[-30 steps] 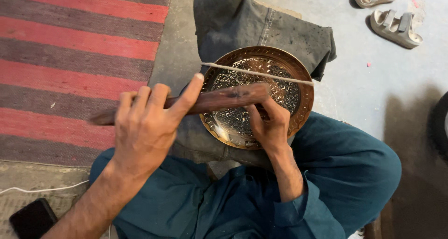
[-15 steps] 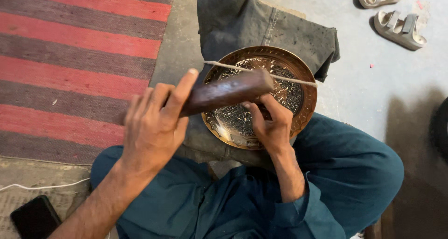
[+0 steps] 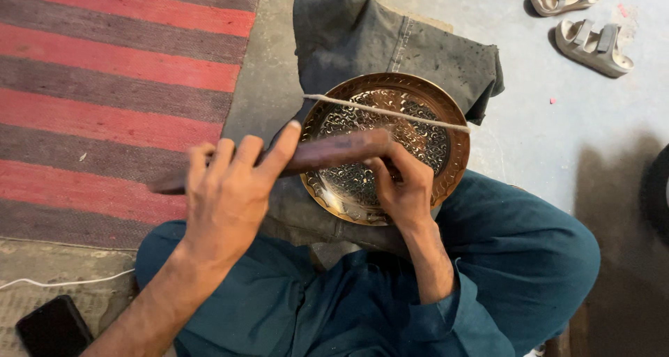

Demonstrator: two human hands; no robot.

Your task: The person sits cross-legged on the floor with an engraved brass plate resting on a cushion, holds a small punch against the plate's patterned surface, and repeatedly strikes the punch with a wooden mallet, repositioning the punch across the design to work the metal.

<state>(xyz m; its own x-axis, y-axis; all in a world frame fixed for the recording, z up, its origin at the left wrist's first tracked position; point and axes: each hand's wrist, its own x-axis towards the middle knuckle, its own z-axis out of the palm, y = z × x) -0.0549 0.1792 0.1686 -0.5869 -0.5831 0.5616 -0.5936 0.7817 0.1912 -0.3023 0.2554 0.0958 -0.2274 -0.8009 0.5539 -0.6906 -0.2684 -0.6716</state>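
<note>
Seated person, cross-legged on a grey concrete floor (image 3: pixel 543 148), legs in teal trousers (image 3: pixel 516 252). Round engraved brass plate (image 3: pixel 446 123) rests in the lap on a dark grey cloth (image 3: pixel 362 36) that spreads away from the knees. A pale cord or thin stick (image 3: pixel 390 111) lies across the upper part of the plate, rim to rim; which of the 2 it is cannot be told. Left hand (image 3: pixel 226 193) is wrapped around a dark wooden mallet (image 3: pixel 334 151), fingers curled over the shaft, thumb stretched along it toward the head; the mallet lies nearly level, its head over the plate's centre and just beside the right hand, the handle end sticking out to the left, blurred. Right hand (image 3: pixel 404 186) sits on the plate's lower middle, fingers bunched and pinching something small against the patterned surface; the thing pinched is hidden by the fingers and mallet. Left of the cloth, a striped rug (image 3: pixel 104 78) in red and dark brown bands. 2 pale sandals (image 3: pixel 592 43) lie on the floor at upper right, well apart from the plate. A black phone (image 3: pixel 52 325) and a white cable (image 3: pixel 63 282) at lower left.
</note>
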